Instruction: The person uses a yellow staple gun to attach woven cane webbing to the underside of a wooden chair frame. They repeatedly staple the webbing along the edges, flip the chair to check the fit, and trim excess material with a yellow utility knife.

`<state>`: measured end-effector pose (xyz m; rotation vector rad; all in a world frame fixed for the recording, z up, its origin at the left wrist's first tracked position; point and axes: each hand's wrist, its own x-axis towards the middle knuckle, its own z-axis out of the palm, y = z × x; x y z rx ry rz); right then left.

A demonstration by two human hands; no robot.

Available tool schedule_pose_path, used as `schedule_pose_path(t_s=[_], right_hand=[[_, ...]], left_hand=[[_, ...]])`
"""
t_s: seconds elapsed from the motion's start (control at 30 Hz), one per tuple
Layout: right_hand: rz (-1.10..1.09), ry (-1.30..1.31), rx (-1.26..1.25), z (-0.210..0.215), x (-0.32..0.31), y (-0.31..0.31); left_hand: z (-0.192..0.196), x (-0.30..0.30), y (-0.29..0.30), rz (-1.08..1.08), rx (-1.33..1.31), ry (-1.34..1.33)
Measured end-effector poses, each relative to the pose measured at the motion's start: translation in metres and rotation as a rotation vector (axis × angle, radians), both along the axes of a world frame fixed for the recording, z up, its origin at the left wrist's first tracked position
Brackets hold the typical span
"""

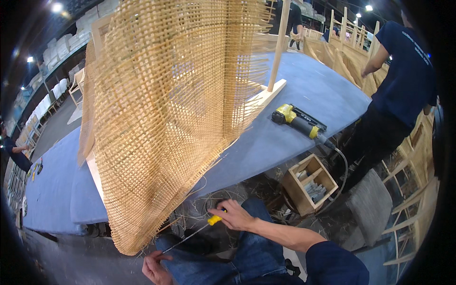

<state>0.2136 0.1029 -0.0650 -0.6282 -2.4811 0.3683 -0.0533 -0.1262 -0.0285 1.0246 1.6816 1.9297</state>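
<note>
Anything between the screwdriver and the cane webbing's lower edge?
Nothing solid visible. Only a few loose cane ends jut from the edge of the cane webbing toward the yellow-handled screwdriver in the right hand. The left hand sits near its tip.

A blue table (327, 90) fills the middle ground. Beyond its left edge lies grey floor (59, 137), then a row of pale chairs (31, 135), with white stacks (66, 45) piled high behind. Past the far right edge, bare wooden frames (354, 35) rise above brown sheeting (327, 54). Straw-like scraps (230, 194) litter darker floor below the near edge. Overhead, small white lamps (369, 8) glare in a dim hall.
</note>
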Motion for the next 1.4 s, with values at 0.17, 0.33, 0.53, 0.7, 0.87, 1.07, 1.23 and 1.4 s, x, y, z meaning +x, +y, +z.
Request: schedule_pose_path(t_s=[0.17, 0.33, 0.53, 0.7, 0.87, 1.07, 1.23, 1.4], right_hand=[[0.079, 0.048, -0.261, -0.032, 0.027, -0.038], [0.108, 0.133, -0.444, -0.042, 0.034, -0.066], [0.065, 0.287, -0.518, -0.026, 0.035, -0.094], [0.067, 0.237, -0.49, -0.008, 0.041, -0.092], [0.034, 0.112, -0.389, 0.013, 0.058, -0.093], [0.063, 0.114, -0.278, 0.067, 0.104, -0.091], [0.104, 0.083, -0.148, 0.11, 0.101, -0.078], [0.083, -0.067, -0.11, 0.161, 0.094, -0.075]], left_hand=[[0.0, -0.013, -0.036, 0.137, -0.199, -0.58], [-0.032, -0.031, -0.069, -0.107, 0.591, -1.164], [0.032, 0.045, 0.01, 0.09, 0.056, -0.904], [0.011, 0.059, 0.035, -0.212, 0.326, -0.565], [0.027, 0.058, 0.034, -0.208, 0.018, -0.311], [0.047, 0.062, 0.048, -0.4, 0.059, -0.321], [0.056, 0.056, 0.059, -0.41, 0.173, -0.438], [0.069, 0.059, 0.065, -0.369, 0.242, -0.515]])
